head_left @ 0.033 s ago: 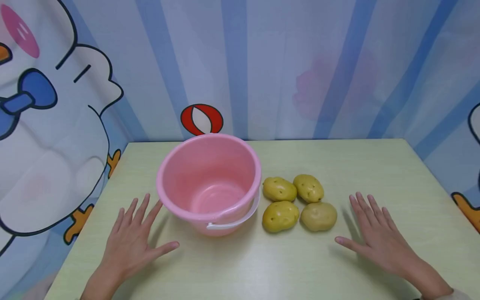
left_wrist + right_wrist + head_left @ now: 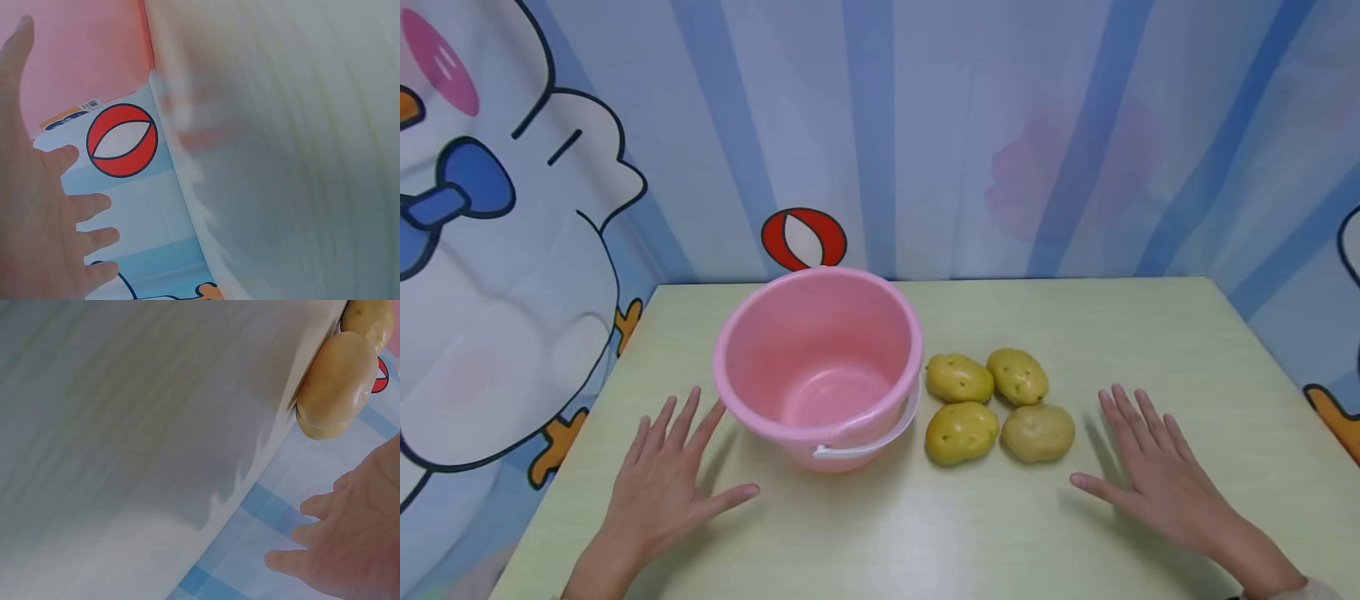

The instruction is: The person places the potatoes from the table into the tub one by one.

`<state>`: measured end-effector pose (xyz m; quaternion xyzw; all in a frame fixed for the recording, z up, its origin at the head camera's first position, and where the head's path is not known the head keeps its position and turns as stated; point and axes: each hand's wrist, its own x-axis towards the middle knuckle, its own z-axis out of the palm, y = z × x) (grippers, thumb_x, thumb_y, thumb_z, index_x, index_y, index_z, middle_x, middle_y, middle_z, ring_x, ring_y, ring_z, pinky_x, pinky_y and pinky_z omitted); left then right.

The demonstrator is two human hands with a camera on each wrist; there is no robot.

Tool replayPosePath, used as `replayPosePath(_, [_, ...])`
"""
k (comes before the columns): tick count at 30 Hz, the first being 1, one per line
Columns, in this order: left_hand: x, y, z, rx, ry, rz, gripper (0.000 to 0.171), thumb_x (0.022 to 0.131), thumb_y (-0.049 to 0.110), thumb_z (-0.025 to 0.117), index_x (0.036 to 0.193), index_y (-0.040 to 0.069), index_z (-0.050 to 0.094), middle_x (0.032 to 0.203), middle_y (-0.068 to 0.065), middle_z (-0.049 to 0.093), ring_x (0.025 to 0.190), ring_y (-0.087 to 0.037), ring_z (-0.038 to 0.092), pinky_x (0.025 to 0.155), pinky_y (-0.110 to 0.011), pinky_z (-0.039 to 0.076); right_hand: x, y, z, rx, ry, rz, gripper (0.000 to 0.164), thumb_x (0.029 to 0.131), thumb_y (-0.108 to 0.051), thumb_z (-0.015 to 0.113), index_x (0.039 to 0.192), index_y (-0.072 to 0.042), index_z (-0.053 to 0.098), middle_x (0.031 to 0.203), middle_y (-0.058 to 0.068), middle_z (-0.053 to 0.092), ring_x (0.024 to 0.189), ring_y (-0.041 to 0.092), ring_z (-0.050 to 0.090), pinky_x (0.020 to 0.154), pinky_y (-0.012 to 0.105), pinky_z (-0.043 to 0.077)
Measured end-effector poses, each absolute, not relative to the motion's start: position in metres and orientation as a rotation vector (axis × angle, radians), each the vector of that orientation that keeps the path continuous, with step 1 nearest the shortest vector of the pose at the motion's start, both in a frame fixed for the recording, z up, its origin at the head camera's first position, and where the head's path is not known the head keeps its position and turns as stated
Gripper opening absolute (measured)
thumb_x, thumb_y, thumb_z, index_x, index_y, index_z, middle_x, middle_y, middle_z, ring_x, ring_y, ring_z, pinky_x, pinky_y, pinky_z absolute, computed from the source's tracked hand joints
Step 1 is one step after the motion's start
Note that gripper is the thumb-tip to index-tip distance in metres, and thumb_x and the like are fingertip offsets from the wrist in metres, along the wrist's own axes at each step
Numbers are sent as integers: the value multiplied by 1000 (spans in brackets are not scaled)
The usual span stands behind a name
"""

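Bucket [image 2: 820, 333], pink, upright on pale counter [image 2: 970, 533], centre-left of head frame, mouth up, white handle [image 2: 865, 451] hanging down along its lower right side. Four potatoes grouped just right of the bucket, near frame centre: upper-left potato [image 2: 959, 379], upper-right potato [image 2: 1018, 377], lower-left potato [image 2: 962, 433], all yellow, plus lower-right potato [image 2: 1039, 433], paler and duller. Left hand [image 2: 658, 492] at lower left of frame, released, fingers spread, thumb pointing toward frame centre; index fingertip right by the bucket's lower left side, contact cannot be told. Right hand [image 2: 1165, 487] at lower right, also released, fingers spread, thumb out toward the potatoes; lower-right potato nearest, clear gap between. So bucket and potatoes lie between the two hands, bucket nearer the left, potatoes nearer the right. Left wrist view: bucket fills upper left, above the fingers, sticker [image 2: 65, 117] with barcode along its edge. Right wrist view: potatoes at upper right, partly overlapping, apart from the fingers at lower right. Blue striped backdrop [image 2: 985, 108] across top of head frame.
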<state>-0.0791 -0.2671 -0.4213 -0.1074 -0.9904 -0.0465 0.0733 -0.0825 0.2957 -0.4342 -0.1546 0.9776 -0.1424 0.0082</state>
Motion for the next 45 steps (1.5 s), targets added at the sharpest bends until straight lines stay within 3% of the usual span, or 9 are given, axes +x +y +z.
replayPosePath(9, [-82, -272, -418, -348, -3061, -282, 112, 77, 81, 59, 161, 20, 19, 163, -19, 16, 145, -48, 16, 107, -71, 25, -82, 295, -434, -511, 3027, -508, 103, 93, -56, 61, 160, -8, -1, 164, 18, -3, 149, 32, -15, 116, 58, -10])
replayPosePath(16, [-84, -282, -397, -378, -2981, -802, 80, 98, 47, 60, 161, 27, 16, 163, -13, 20, 144, -45, 22, 99, -78, 27, -83, 292, -430, -545, 3030, -547, 101, 93, -54, 63, 160, -9, 2, 164, 20, 2, 150, 35, -10, 118, 56, -7])
replayPosePath(21, [-90, -281, -385, -416, -2767, -1020, 61, 104, 24, 53, 159, 19, 26, 157, -10, 34, 137, -37, 38, 100, -64, 39, -86, 290, -426, -542, 3008, -595, 100, 92, -54, 64, 161, -10, 5, 163, 21, 7, 150, 37, -5, 116, 63, 4])
replayPosePath(23, [-92, -278, -382, -404, -2723, -1047, 57, 105, 21, 49, 158, 17, 28, 154, -9, 39, 132, -34, 45, 97, -57, 44, -87, 289, -425, -545, 2999, -619, 100, 92, -54, 65, 161, -11, 8, 163, 22, 9, 150, 38, -2, 115, 66, 9])
replayPosePath(27, [-95, -273, -376, -362, -2688, -1083, 54, 106, 23, 48, 157, 15, 31, 148, -14, 46, 126, -35, 50, 93, -58, 47, -89, 287, -424, -557, 2988, -647, 98, 91, -54, 67, 161, -11, 12, 162, 23, 15, 149, 42, 6, 112, 68, 15])
replayPosePath(31, [-99, -268, -372, -366, -2645, -1113, 53, 106, 21, 49, 156, 13, 34, 143, -16, 52, 122, -35, 53, 95, -32, 49, -91, 286, -424, -562, 2985, -657, 97, 90, -54, 68, 160, -10, 17, 159, 24, 21, 146, 45, 13, 108, 70, 21])
replayPosePath(35, [-103, -265, -369, -398, -2597, -1163, 53, 105, 17, 51, 155, 14, 35, 140, -15, 55, 117, -27, 57, 87, -7, 43, -91, 284, -422, -576, 2999, -637, 93, 89, -54, 69, 157, -7, 26, 155, 25, 29, 142, 48, 23, 103, 71, 28])
replayPosePath(41, [-106, -262, -363, -387, -2579, -1241, 52, 105, 17, 52, 154, 16, 37, 140, -11, 55, 112, -3, 55, 84, -10, 48, -90, 280, -419, -600, 2998, -630, 84, 90, -52, 69, 151, -3, 36, 150, 25, 37, 135, 48, 34, 99, 69, 36])
replayPosePath(45, [-109, -259, -358, -376, -2560, -1294, 50, 105, 18, 51, 153, 13, 39, 140, -12, 54, 110, 1, 56, 83, -12, 50, -91, 278, -419, -630, 2986, -651, 81, 91, -49, 70, 150, -4, 38, 150, 23, 37, 135, 46, 35, 98, 68, 37])
